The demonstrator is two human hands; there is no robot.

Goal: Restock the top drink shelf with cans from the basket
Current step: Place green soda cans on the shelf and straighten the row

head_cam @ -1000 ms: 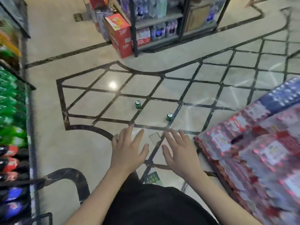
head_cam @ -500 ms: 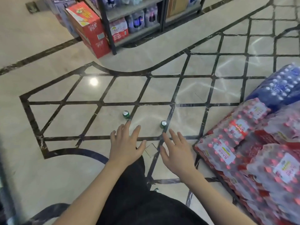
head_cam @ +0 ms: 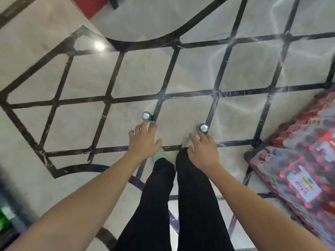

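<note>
Two green cans stand upright on the tiled floor, seen from above by their silver tops. The left can [head_cam: 146, 116] sits just beyond the fingertips of my left hand [head_cam: 144, 140], whose fingers are spread and straight. The right can [head_cam: 204, 128] stands at the fingertips of my right hand [head_cam: 202, 150], also spread. Neither hand grips anything. No basket or top shelf is in view.
Shrink-wrapped packs of red-capped bottles [head_cam: 299, 171] are stacked at the right. A red carton [head_cam: 87, 5] and a rack leg lie at the top. Green bottles [head_cam: 4, 219] show at the lower left edge. My legs in black trousers [head_cam: 174, 205] stand below the hands.
The view has tipped down and closed in on the floor. Both hands have reached forward until their fingertips are at the two cans.
</note>
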